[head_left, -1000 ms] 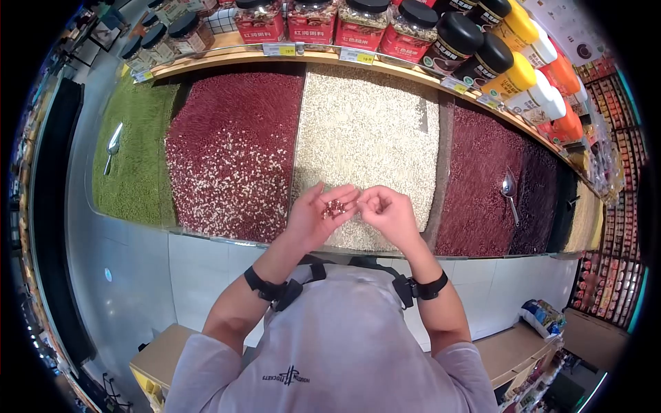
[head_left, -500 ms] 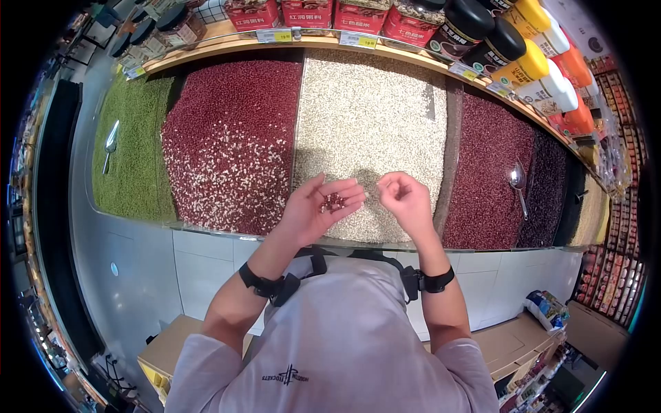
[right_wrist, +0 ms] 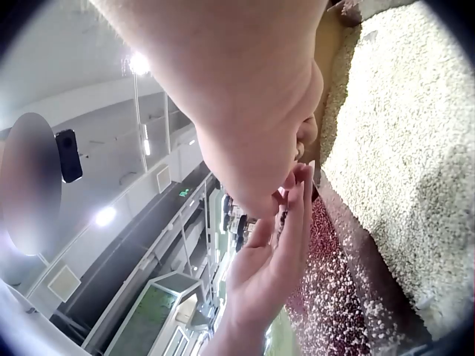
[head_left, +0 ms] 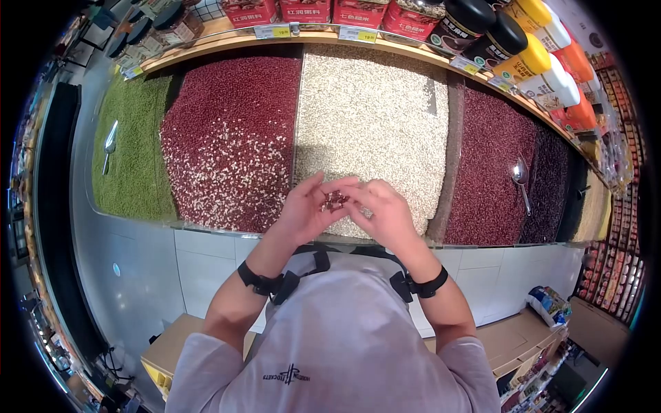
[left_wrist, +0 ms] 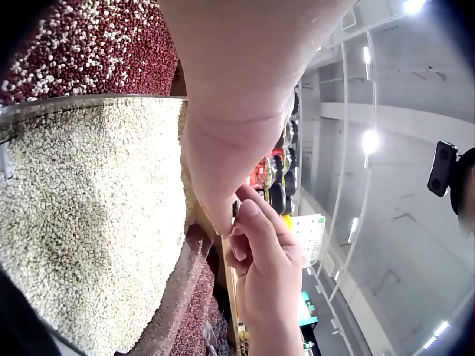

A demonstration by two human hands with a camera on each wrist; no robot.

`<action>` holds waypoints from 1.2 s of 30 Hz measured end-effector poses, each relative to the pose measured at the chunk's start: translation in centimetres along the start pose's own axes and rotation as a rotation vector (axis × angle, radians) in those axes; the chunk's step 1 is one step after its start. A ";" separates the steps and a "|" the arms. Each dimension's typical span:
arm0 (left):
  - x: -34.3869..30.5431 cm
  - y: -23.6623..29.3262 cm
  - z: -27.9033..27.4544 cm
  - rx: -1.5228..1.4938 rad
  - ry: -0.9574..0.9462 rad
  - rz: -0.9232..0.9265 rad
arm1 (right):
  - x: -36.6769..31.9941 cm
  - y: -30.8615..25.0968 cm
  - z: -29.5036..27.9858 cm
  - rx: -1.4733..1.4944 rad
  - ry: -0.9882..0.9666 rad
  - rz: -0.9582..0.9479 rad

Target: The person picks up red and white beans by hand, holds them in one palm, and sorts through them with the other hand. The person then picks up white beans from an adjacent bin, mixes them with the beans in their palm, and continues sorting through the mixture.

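Observation:
The left hand (head_left: 306, 210) is palm up over the front of the bin of white grains (head_left: 372, 117). Its fingers are loosely cupped under a small heap of dark red beans (head_left: 335, 200) mixed with a few pale bits. From the right, the right hand (head_left: 389, 213) reaches across to that heap, thumb and forefinger apart, fingertips at the left hand's fingers. In the left wrist view, the right hand (left_wrist: 267, 259) has its other fingers bent, and the left hand's wrist hides the beans. The right wrist view shows the left hand (right_wrist: 263, 267) beneath the right fingertips.
Left of the white grains is a bin of red beans (head_left: 234, 89) strewn with white grains, then green beans (head_left: 138, 151) with a metal scoop (head_left: 110, 144). Rightward lie darker red beans (head_left: 485, 165) with another scoop (head_left: 520, 175). A shelf of jars (head_left: 354, 17) runs along the back.
The right hand first drew away to the right with its fingertips together, then came back left to the left palm, thumb and forefinger apart. The left hand keeps the beans, nearly still.

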State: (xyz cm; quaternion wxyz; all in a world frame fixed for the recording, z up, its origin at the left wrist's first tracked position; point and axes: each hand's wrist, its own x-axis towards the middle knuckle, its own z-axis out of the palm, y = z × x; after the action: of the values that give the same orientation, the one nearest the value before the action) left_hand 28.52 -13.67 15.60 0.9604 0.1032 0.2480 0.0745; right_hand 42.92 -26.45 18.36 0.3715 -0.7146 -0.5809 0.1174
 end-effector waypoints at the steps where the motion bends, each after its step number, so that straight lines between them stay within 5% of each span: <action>1: -0.1 0.2 0.2 0.011 0.008 -0.006 | 0.0 -0.1 0.2 -0.021 -0.016 -0.011; 12: -0.1 0.5 0.6 0.002 0.059 0.006 | 0.6 -0.3 0.1 0.081 -0.026 -0.017; 23: 0.1 0.8 0.3 -0.010 0.020 -0.067 | 3.1 0.4 -0.4 -0.135 -0.090 -0.153; 36: 1.0 0.2 -1.2 0.043 0.058 -0.054 | 2.7 0.6 1.4 -0.225 -0.155 -0.100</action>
State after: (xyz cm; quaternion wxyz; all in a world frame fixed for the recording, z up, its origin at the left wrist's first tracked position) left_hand 28.76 -13.06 14.20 0.9520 0.1151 0.2800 0.0462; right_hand 43.35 -23.46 17.68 0.2486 -0.7107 -0.6522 0.0878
